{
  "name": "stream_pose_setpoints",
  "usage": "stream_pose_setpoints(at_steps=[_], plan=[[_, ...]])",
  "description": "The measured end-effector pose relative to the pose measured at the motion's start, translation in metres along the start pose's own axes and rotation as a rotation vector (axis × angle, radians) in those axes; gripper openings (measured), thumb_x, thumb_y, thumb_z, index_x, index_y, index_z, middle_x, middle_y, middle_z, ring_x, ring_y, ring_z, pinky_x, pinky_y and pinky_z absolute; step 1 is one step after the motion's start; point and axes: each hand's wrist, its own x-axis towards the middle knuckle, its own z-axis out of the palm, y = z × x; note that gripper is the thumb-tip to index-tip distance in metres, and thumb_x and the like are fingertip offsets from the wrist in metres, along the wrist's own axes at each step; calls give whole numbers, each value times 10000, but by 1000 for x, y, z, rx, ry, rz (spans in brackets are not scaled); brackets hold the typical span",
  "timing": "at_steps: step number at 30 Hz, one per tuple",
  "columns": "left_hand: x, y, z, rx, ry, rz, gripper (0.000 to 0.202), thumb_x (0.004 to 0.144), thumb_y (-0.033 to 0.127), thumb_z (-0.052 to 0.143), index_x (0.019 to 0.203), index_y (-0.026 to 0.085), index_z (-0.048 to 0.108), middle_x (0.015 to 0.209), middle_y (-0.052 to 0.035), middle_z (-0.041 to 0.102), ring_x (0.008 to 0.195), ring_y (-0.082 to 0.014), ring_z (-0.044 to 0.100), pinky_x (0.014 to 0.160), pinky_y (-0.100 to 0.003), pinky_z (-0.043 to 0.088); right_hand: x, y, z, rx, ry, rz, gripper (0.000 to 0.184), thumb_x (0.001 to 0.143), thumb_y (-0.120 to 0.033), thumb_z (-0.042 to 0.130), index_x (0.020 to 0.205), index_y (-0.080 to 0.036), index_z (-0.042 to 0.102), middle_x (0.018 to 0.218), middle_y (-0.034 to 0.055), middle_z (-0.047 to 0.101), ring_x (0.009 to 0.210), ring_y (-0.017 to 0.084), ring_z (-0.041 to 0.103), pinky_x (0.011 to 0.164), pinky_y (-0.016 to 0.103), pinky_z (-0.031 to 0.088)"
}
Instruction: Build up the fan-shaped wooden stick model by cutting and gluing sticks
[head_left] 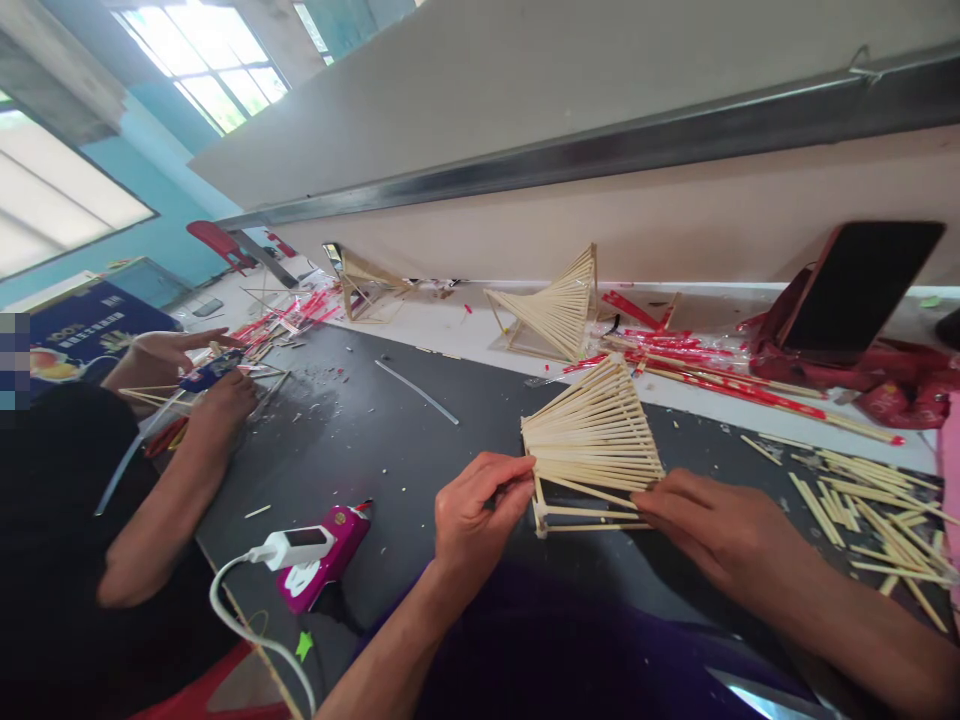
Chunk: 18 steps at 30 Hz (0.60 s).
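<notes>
In front of me on the dark table stands a fan-shaped model of thin wooden sticks (592, 435), its sticks set side by side in a twisted row across a frame. Near its lower side a single wooden stick (589, 491) slants across the frame. My left hand (480, 510) is closed, thumb and finger pinching at the left end of that stick, against the frame's edge. At the right end my right hand (709, 525) pinches the stick beside the frame; its fingertips are partly hidden.
Loose short sticks (877, 510) lie at the right. A similar finished-looking model (551, 310), red-wrapped sticks (675, 350) and a propped phone (862, 285) stand behind. A purple glue gun (326, 560) with a white cable lies left, near a co-worker's hands (217, 400). A glue stick (416, 392) lies mid-table.
</notes>
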Motion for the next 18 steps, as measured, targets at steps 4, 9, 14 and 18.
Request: stream_pose_setpoints(at_steps=[4, 9, 14, 18], plan=[[0, -1, 0, 10, -2, 12, 134, 767, 142, 632, 856, 207, 709, 755, -20, 697, 655, -113, 634, 593, -202, 509, 0, -1, -1, 2, -15, 22, 235, 935, -192, 420, 1083, -204, 603, 860, 56, 619, 737, 144, 593, 597, 250, 457], [-1, -3, 0, 47, 4, 88, 138, 776, 136, 629, 846, 218, 715, 774, -15, 699, 696, -111, 649, 646, -200, 525, 1, -1, 0, -9, -29, 31, 227, 938, -198, 415, 1063, -209, 604, 846, 48, 612, 725, 141, 590, 598, 252, 448], [-3, -5, 0, 134, 23, 175, 156, 785, 120, 621, 888, 204, 704, 799, -19, 706, 704, -105, 655, 660, -190, 532, 2, -1, 0, -14, -27, 25, 217, 935, -190, 418, 1045, -214, 603, 830, 41, 607, 719, 138, 587, 582, 238, 426], [-4, -8, -1, 185, 35, 253, 158, 781, 120, 630, 891, 206, 704, 813, -8, 707, 709, -96, 658, 651, -176, 533, 3, -2, 0, -12, -20, 49, 196, 932, -186, 423, 1015, -217, 598, 830, 33, 606, 729, 139, 583, 593, 239, 414]])
